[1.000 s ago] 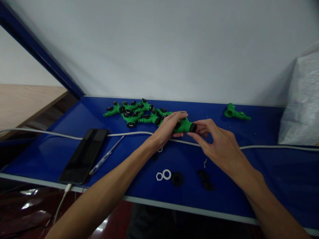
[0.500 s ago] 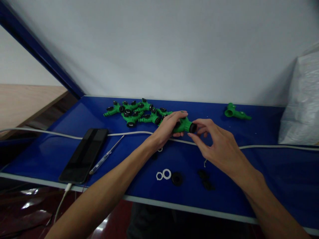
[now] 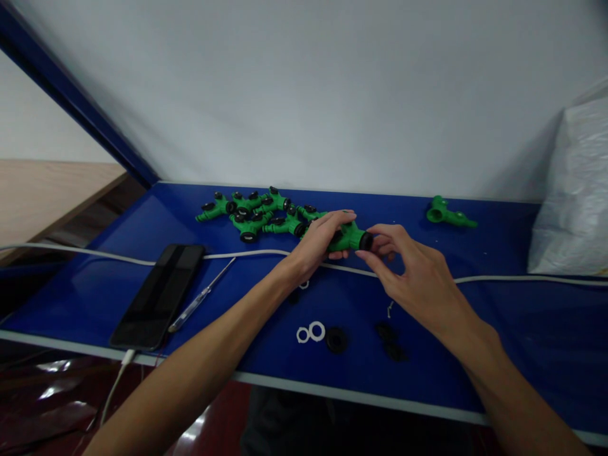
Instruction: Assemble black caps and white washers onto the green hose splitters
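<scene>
Hardly anything has moved: the whole scene sits a touch further left in view, and both hands keep the same hold as half a second ago. The left hand (image 3: 323,237) has its grip closed around the body of a green pipe fitting (image 3: 354,237), which is over the desk (image 3: 513,354), just right of a group of similar fittings (image 3: 285,225). The right hand's (image 3: 418,272) grip, thumb and fingers, pinches the black collar (image 3: 365,240) at the fitting's right end. A white cable (image 3: 266,253) runs behind the arms. Nearer the front edge lie two white rings (image 3: 323,331), a black ring (image 3: 329,344), small screws (image 3: 389,310) and dark pieces (image 3: 394,350) too dim to make out. A phone (image 3: 159,294) and a screwdriver (image 3: 190,310) lie side by side on the left; another green fitting (image 3: 453,218) lies apart, far right, near a plastic bag (image 3: 572,190).
</scene>
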Action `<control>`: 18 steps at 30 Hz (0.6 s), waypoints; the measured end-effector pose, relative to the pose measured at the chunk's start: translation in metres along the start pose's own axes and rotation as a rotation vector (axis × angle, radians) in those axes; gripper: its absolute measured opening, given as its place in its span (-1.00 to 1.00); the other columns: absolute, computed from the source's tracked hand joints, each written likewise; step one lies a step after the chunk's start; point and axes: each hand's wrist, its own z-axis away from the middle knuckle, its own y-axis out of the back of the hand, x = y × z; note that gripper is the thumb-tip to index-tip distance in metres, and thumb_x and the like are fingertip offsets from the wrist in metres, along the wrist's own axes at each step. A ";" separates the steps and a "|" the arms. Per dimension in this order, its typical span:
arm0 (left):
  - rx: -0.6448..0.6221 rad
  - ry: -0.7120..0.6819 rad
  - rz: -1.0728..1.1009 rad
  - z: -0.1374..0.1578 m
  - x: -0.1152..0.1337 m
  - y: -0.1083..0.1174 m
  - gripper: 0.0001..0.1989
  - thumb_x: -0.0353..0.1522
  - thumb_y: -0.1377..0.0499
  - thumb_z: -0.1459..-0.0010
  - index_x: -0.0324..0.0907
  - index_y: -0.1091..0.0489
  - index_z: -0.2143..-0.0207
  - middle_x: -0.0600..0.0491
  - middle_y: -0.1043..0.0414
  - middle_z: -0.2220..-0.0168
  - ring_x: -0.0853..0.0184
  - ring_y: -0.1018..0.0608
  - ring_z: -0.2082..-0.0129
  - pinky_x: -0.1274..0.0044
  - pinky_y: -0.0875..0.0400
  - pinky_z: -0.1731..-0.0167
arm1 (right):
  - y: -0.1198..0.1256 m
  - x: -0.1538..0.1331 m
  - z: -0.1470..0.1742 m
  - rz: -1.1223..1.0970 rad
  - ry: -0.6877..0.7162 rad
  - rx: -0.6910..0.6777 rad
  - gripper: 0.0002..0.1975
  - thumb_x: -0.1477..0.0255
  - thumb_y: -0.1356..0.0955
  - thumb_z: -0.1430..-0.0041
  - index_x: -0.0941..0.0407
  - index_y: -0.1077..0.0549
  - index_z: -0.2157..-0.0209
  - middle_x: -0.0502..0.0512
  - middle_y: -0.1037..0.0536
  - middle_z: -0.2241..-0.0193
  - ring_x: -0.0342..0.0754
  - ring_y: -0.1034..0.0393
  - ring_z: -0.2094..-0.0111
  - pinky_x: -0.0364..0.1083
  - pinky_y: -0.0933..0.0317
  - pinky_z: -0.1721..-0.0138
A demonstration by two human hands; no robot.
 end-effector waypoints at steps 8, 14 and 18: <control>0.008 0.018 -0.081 0.001 0.000 -0.002 -0.56 -0.23 -0.20 -0.20 -0.21 -0.41 -0.09 0.12 -0.38 0.47 0.46 -0.41 0.59 0.64 -0.16 0.62 | 0.002 -0.006 -0.001 -0.061 -0.120 -0.004 -0.82 0.26 -0.40 -0.34 0.06 -0.39 0.18 0.05 -0.65 0.42 -0.02 -0.60 0.42 -0.12 -0.40 0.43; -0.010 0.024 -0.022 0.000 -0.001 -0.002 -0.67 -0.24 -0.19 -0.22 -0.22 -0.45 0.02 0.13 -0.36 0.47 0.49 -0.40 0.58 0.67 -0.16 0.63 | 0.003 -0.008 -0.001 -0.074 -0.076 0.003 -0.76 0.25 -0.41 -0.32 0.07 -0.38 0.09 0.02 -0.63 0.41 -0.02 -0.59 0.41 -0.11 -0.43 0.41; -0.042 0.044 0.045 -0.001 0.001 0.001 -0.76 -0.24 -0.15 -0.24 -0.24 -0.46 0.19 0.13 -0.34 0.52 0.51 -0.36 0.62 0.68 -0.05 0.68 | -0.002 -0.003 0.000 -0.039 0.090 0.018 -0.72 0.35 -0.38 -0.36 0.05 -0.36 -0.06 0.11 -0.66 0.20 0.00 -0.61 0.33 -0.03 -0.50 0.24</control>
